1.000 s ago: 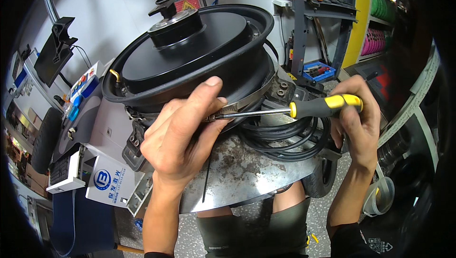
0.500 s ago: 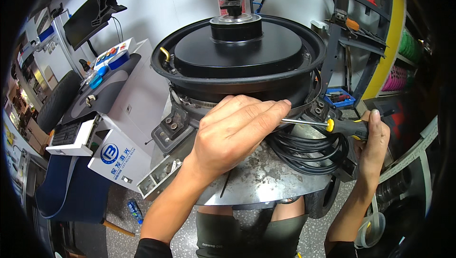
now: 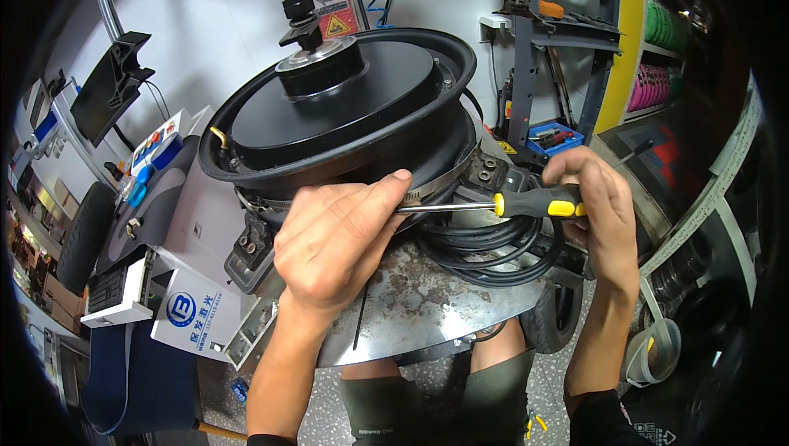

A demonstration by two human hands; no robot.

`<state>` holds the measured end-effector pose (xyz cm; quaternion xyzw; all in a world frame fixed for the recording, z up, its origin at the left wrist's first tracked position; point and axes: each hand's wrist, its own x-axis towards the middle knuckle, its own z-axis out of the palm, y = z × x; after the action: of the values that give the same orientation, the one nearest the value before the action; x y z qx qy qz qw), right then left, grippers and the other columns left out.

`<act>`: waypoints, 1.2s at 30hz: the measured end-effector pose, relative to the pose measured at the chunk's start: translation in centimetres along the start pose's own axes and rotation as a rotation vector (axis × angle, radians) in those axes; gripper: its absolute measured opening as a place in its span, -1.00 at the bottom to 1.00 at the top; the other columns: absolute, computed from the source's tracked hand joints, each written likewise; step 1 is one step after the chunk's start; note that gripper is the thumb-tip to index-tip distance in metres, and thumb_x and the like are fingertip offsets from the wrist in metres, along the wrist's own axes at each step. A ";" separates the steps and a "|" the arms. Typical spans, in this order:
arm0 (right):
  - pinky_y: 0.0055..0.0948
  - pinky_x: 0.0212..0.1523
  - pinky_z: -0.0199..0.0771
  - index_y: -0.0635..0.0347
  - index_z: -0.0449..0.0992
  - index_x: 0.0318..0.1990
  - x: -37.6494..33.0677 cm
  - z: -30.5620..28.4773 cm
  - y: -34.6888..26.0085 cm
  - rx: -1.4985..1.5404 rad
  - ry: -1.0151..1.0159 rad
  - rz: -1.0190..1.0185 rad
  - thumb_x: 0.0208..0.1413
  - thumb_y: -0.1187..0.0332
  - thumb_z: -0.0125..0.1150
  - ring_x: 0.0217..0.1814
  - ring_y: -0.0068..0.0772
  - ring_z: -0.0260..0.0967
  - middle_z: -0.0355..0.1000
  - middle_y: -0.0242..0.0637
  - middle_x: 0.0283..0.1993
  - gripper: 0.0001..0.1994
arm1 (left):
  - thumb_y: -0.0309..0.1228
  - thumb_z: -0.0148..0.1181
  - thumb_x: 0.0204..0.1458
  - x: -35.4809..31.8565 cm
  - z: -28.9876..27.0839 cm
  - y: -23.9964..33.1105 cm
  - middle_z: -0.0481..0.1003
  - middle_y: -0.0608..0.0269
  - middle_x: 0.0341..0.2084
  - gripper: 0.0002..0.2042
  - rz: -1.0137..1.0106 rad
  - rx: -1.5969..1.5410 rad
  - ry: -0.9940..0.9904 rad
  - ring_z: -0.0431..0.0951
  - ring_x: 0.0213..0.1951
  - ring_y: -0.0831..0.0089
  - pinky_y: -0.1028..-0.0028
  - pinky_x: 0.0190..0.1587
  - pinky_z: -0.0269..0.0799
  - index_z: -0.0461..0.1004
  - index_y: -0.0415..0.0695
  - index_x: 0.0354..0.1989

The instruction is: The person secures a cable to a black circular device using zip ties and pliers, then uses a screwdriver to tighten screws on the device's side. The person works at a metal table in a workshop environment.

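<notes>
The right hand (image 3: 604,208) is clenched around the black-and-yellow plastic handle of a screwdriver (image 3: 534,202), whose thin steel shaft runs level to the left. The shaft's tip disappears behind the fingertips of the left hand (image 3: 337,241), so where it meets the work cannot be seen. The left hand lies palm-down with fingers spread and slightly curled, pressing on a shiny steel band clamp (image 3: 263,202) that circles just under the lower lip of a large black round metal wheel rim (image 3: 345,113); whether the fingers actually pinch the band cannot be told.

The rim sits tilted on a worn grey steel work plate (image 3: 427,302), with a black hub cap and a small black knob at its centre. Just beside the right hand, beneath the screwdriver handle, lies a coil of black rubber cable (image 3: 493,245) resting on the plate.

To the left stands a white and grey machine cabinet (image 3: 189,232) with coloured buttons on its sloped top. Behind on the right, a dark metal shelf frame (image 3: 575,35) holds a blue tray.
</notes>
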<state>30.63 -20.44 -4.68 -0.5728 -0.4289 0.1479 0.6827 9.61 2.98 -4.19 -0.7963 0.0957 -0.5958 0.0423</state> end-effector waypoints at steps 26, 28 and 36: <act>-0.67 -0.71 0.04 0.34 0.36 0.40 -0.4 0.4 1.8 0.151 -0.033 -0.181 0.43 -0.16 0.36 -0.69 -0.78 0.08 0.16 -0.58 -0.54 -0.26 | -0.55 0.67 -0.08 -0.2 -0.6 0.1 0.81 0.27 -0.22 -0.57 -0.012 0.053 -0.047 0.81 -0.24 0.40 0.48 -0.13 0.43 0.79 -0.16 0.04; -0.69 -0.73 0.12 0.34 0.29 0.38 -0.9 0.5 1.7 0.165 -0.002 -0.241 0.33 -0.01 0.54 -0.71 -0.76 0.13 0.24 -0.54 -0.49 -0.25 | -0.55 0.66 -0.09 -0.1 -0.7 0.3 0.82 0.27 -0.21 -0.57 -0.019 0.061 -0.049 0.82 -0.23 0.39 0.48 -0.13 0.44 0.78 -0.16 0.04; -0.60 -0.69 -0.08 0.16 0.53 -0.18 0.3 0.6 2.1 -0.147 0.237 0.043 0.64 -0.14 0.04 -0.70 -0.79 0.02 0.20 -0.61 -0.58 -0.48 | -0.55 0.68 -0.09 -0.4 -0.4 0.0 0.83 0.24 -0.20 -0.56 -0.020 0.073 -0.031 0.84 -0.21 0.39 0.51 -0.13 0.45 0.74 -0.18 0.03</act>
<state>30.95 -19.22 -6.44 -0.6436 -0.3427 0.0620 0.6816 9.10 3.06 -4.47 -0.8042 0.0652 -0.5869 0.0670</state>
